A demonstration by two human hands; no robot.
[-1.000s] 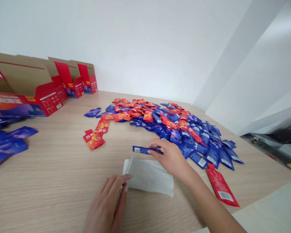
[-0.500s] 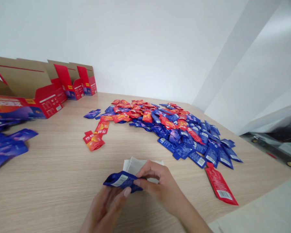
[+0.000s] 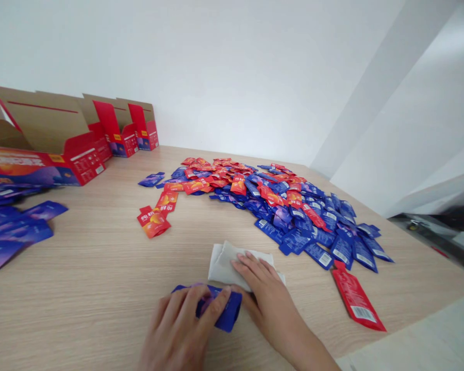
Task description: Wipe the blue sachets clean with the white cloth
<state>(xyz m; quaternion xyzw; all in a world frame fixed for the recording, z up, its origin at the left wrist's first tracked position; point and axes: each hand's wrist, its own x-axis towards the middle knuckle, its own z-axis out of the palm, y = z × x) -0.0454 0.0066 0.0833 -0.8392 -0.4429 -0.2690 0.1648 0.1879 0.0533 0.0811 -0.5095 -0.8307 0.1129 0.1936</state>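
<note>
My left hand [image 3: 187, 319] is closed round a blue pouch [image 3: 228, 312] low over the near part of the table, its fingers on top and its thumb along the upper face. The printed purple side of this pouch is partly in sight; the rest is under my fingers. To its right, my right hand [image 3: 261, 283] lies with fingers stretched out over a folded white cloth [image 3: 220, 265] on the table. My right thumb is at the cloth's near edge, close to the pouch.
A wide heap of red and blue pouches [image 3: 282, 219] covers the back and right of the wooden table [image 3: 100, 247]. One red pouch [image 3: 358, 299] lies at the right edge. Blue pouches [image 3: 19, 232] and open red cardboard boxes [image 3: 87, 162] stand or lie at left.
The blue pouch has turned over from its barcode side to its purple side. My right hand has let go of it and moved onto the white cloth, which sits slightly further right.
</note>
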